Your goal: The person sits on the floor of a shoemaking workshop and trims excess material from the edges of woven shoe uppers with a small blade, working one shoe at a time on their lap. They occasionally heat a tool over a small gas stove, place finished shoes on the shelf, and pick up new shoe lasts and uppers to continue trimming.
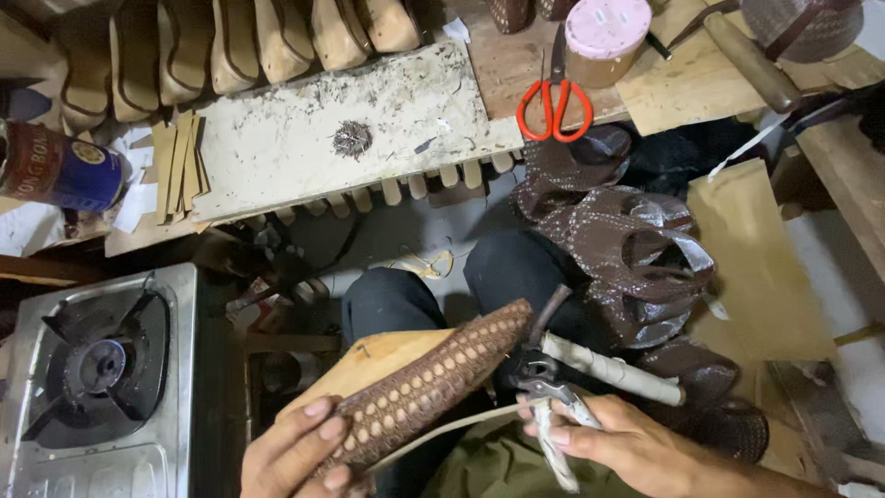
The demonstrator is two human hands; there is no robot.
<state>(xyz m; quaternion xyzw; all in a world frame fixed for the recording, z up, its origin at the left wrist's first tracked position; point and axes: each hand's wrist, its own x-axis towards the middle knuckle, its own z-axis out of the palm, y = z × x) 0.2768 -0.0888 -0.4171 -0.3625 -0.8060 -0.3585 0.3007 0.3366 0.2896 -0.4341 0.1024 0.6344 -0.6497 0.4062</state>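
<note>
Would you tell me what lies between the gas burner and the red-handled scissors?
In the head view, a pale, stained board lies between the gas burner and the red-handled scissors, with thin wooden strips at its left edge.

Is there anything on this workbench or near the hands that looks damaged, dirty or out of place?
The white work board is heavily scratched and stained, with a small tangle of dark debris lying near its middle. The red-handled scissors lie half over the bench edge. Otherwise nothing stands out.
</note>
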